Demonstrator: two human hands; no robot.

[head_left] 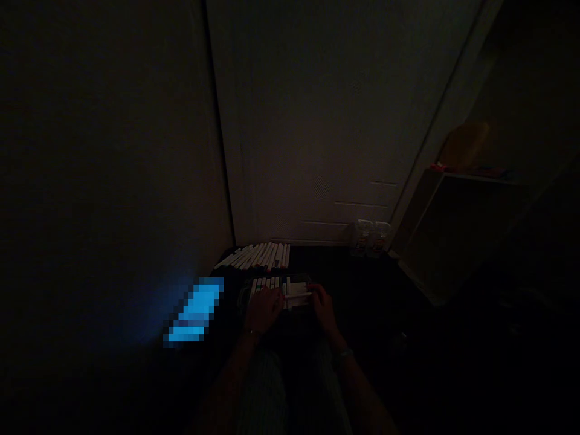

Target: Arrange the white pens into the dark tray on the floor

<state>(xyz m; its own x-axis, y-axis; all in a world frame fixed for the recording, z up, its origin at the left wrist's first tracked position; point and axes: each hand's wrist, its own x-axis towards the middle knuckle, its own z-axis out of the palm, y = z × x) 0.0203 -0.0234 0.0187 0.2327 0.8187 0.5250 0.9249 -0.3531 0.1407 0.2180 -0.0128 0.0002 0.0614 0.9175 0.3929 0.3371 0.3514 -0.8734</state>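
Note:
The scene is very dark. A white marker (298, 295) lies crosswise between my two hands, one end at the fingers of my left hand (263, 309) and the other at my right hand (323, 306). Both hands have their fingers curled in around its ends. Beneath them is a clear plastic case (243, 296) with several white markers (267, 283) standing side by side in its left part. The right part shows a pale surface. My left hand covers the lower ends of the markers in the case.
Behind the case, a fanned row of loose white markers (258, 256) lies on the dark table. Two clear containers (370, 238) stand at the back right by the wall (317, 121). A glowing blue, pixelated screen (194, 313) is at the left. A cabinet (471, 229) stands at the right.

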